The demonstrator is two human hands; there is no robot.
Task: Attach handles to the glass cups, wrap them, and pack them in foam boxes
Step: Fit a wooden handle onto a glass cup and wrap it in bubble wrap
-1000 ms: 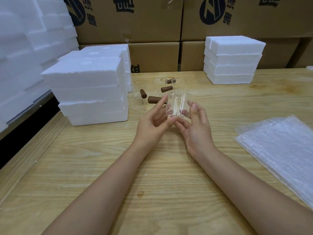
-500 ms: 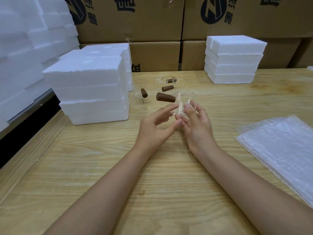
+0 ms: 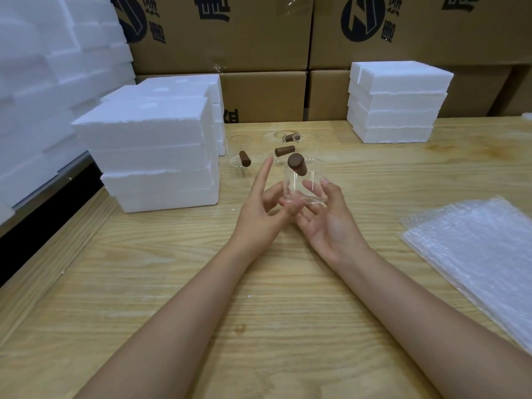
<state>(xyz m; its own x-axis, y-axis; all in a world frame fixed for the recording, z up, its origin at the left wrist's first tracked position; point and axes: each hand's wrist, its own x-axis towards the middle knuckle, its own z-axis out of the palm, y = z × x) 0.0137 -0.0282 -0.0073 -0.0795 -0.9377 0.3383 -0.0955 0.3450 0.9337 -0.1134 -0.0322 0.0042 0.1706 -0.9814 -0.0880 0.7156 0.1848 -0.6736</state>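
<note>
Holding glass cup point(image 3: 302, 188) upright, handle point(image 3: 296, 165) pointing toward camera.

Forearms reach forward, hands meet mid-air. Left hand point(image 3: 259, 210) pinches cup point(image 3: 294, 189), index straight up; right hand point(image 3: 329, 224) palm-up, fingers relaxed.

You have one glass cup point(image 3: 302, 187) between your left hand point(image 3: 259, 217) and right hand point(image 3: 329, 226), and three more cups point(image 3: 238, 152) on the table point(image 3: 288, 283) behind it. You have four brown handles point(image 3: 296, 165). The right foam stack point(image 3: 397, 110) counts four slabs, the near left foam stack point(image 3: 149, 156) three. There is one pile of bubble wrap point(image 3: 475, 249), and at least four cardboard boxes point(image 3: 230, 38) stand behind.
</note>
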